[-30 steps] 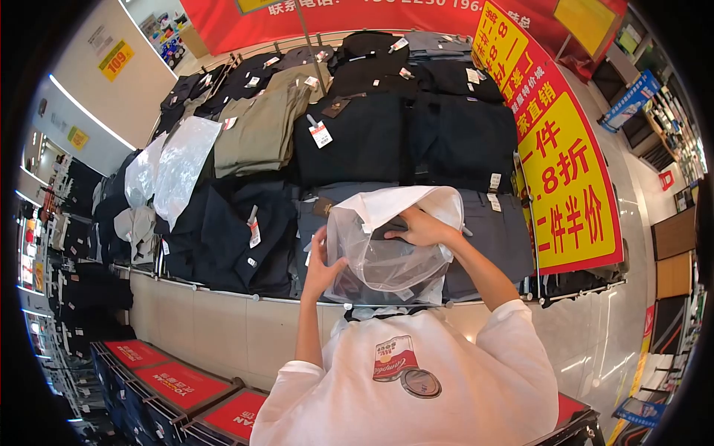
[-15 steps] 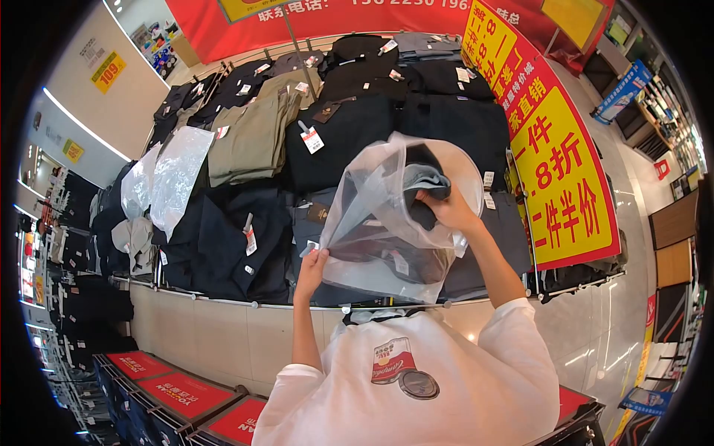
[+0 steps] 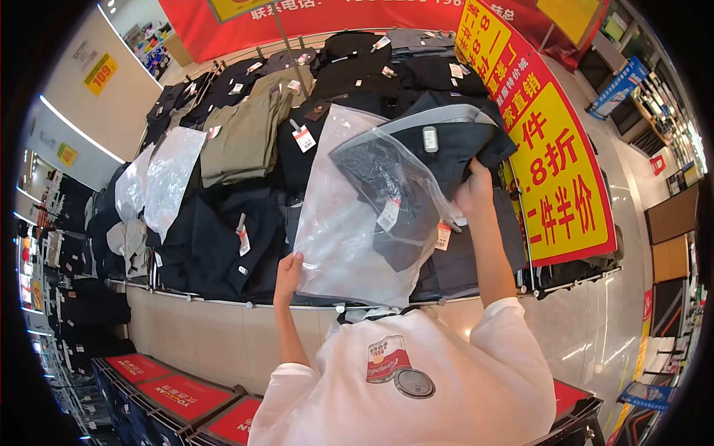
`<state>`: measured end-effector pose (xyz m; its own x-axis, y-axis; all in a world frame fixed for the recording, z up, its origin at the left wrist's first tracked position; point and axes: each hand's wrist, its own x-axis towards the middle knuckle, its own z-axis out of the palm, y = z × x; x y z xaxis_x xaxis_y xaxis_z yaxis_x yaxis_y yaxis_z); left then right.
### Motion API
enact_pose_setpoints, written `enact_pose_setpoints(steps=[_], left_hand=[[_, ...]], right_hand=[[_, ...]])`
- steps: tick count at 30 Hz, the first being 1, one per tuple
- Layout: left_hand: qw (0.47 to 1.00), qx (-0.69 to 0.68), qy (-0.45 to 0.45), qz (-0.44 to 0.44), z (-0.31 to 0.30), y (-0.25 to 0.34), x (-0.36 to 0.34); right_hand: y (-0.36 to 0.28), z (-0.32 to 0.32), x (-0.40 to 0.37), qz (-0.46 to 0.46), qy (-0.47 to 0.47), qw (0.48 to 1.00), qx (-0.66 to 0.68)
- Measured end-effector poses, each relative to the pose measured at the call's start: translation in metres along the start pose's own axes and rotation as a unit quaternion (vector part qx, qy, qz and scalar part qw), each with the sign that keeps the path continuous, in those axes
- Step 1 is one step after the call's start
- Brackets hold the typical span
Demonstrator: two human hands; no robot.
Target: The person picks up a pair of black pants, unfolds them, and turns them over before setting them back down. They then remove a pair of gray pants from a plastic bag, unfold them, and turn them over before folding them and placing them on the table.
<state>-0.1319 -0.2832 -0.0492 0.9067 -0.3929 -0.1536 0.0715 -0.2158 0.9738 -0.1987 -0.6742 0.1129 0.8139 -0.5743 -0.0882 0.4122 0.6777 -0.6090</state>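
Note:
A clear plastic bag [image 3: 338, 245] is stretched out in front of me over the piles of clothing. My left hand [image 3: 289, 276] pinches the bag's left edge near its lower corner. Dark trousers [image 3: 461, 156] hang partly out of the bag's right side, with a grey inner band and a pale security tag [image 3: 430, 139] showing. The rest of them shows through the plastic, along with a white price tag [image 3: 388, 214]. My right hand [image 3: 476, 195] is closed on the trousers close to the bag's opening.
Folded dark trousers [image 3: 230, 230] and khaki trousers [image 3: 242, 141] cover the display table. Another clear bag [image 3: 175, 175] lies on the left piles. A red and yellow sign [image 3: 561, 171] stands along the right side. Red-topped racks [image 3: 178, 394] are behind me at lower left.
My right hand has drawn the trousers out to the right, so more of them shows outside the bag. The bunched bag is now spread flatter, and my left hand has shifted slightly left.

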Motion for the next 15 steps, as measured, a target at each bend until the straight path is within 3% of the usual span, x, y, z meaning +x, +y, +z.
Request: enact_pose_setpoints(steps=[2, 8, 10, 11, 12, 15], left_hand=[[1.000, 0.008, -0.004, 0.002, -0.004, -0.001, 0.000], [0.997, 0.079, -0.023, 0.002, -0.023, -0.027, 0.000], [0.995, 0.099, -0.033, 0.000, -0.025, -0.025, -0.001], [0.995, 0.100, -0.030, -0.001, -0.023, -0.025, -0.001], [0.997, 0.064, -0.038, -0.005, -0.018, -0.025, 0.001], [0.997, 0.044, -0.058, -0.008, -0.008, -0.018, 0.010]], right_hand=[[-0.007, -0.005, 0.001, 0.027, 0.053, 0.998, 0.035], [-0.029, -0.071, 0.023, 0.010, 0.041, 0.996, 0.074], [-0.038, -0.090, 0.022, -0.034, 0.003, 0.998, 0.057], [-0.040, -0.104, 0.024, -0.011, -0.172, 0.974, 0.144], [-0.043, -0.110, 0.024, -0.009, -0.173, 0.974, 0.145], [-0.044, -0.114, 0.018, -0.051, 0.047, 0.995, 0.068]])
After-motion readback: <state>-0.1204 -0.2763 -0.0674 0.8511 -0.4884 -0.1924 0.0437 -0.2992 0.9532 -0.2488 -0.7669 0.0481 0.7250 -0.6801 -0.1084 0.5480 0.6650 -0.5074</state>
